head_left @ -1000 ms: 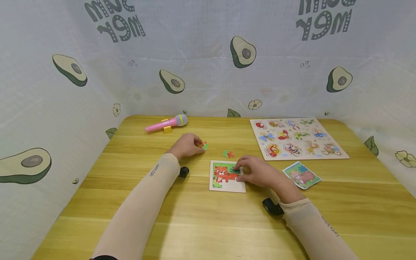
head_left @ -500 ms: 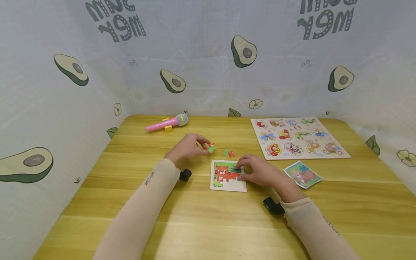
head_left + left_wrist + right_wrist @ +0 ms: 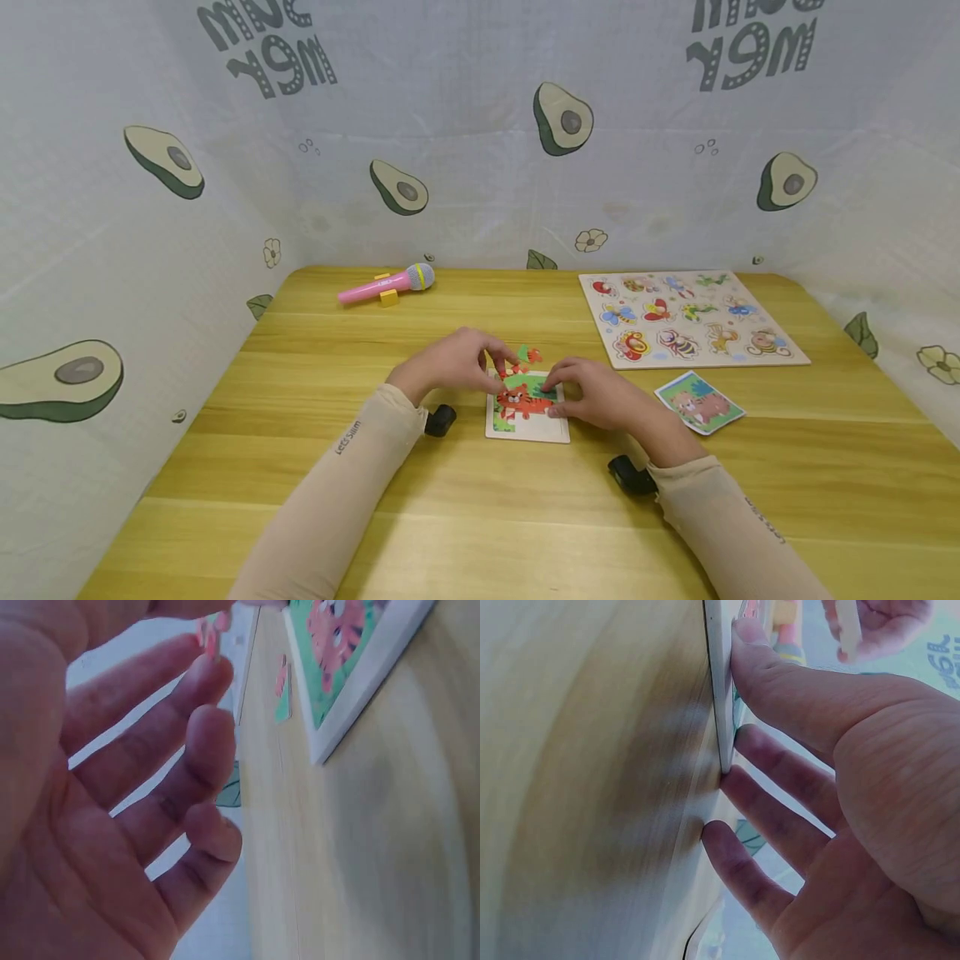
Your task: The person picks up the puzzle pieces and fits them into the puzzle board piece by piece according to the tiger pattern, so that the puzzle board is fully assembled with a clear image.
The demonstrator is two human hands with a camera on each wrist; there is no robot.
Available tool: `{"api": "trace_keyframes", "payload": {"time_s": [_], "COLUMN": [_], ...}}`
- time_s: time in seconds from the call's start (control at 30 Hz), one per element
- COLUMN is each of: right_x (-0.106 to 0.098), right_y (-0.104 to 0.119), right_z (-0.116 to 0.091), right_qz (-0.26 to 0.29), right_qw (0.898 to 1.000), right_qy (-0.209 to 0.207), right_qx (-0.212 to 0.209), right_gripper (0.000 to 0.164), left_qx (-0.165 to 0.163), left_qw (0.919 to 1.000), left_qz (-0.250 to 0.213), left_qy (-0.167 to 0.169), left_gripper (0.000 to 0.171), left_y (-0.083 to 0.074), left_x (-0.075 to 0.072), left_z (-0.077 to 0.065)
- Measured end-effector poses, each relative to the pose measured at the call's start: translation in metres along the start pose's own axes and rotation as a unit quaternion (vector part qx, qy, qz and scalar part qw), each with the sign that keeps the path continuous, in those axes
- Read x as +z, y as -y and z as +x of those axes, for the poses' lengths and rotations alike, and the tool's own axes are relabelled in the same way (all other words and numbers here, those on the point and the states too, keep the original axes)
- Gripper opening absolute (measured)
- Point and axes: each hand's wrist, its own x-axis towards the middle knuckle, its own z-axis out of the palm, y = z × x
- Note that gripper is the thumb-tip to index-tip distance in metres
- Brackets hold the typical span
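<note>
My left hand [image 3: 457,362] pinches a small red-and-green jigsaw piece [image 3: 212,636] between thumb and fingertips, just above the upper left part of the tiger puzzle board [image 3: 538,431]. Fingers hide much of that piece. The square board has a pale frame, an orange tiger on green, and a bare strip at lower right. Along its right side my right hand [image 3: 600,396] rests, thumb and index finger on top, another fingertip at the edge [image 3: 721,690] in the right wrist view. A loose red-and-green piece [image 3: 531,356] lies just behind the board.
To the right lies a picture card [image 3: 699,406] of a pinkish-brown animal. A large wooden board with insect figures [image 3: 663,364] sits at back right. A pink toy microphone [image 3: 375,289] lies at back left. A patterned curtain [image 3: 480,192] encloses the table.
My left hand has moved right and nearer with its jigsaw piece, from left of the board to over its upper left part. My right hand has stayed on the board.
</note>
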Motion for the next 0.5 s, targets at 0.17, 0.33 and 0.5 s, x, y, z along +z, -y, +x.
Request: {"api": "trace_keyframes", "payload": {"time_s": [0.17,0.33,0.5], "right_x": [0.0,0.001,0.001], "right_y": [-0.002,-0.003,-0.004], "right_z": [0.0,0.0,0.0], "right_qz": [-0.003,-0.001,0.003], "right_qw": [1.0,1.0,1.0], "right_qy": [0.001,-0.001,-0.004], "right_qx": [-0.001,-0.009,-0.01], "right_gripper": [0.02,0.02,0.019], "left_qx": [0.029,0.047,0.07], "left_qw": [0.9983,0.9965,0.9938], "left_qz": [0.035,0.036,0.042], "left_qy": [0.036,0.059,0.075], "left_gripper": [0.034,0.034,0.035], "left_y": [-0.005,-0.007,-0.009], "left_x": [0.013,0.026,0.033], "left_z": [-0.002,-0.003,-0.002]}}
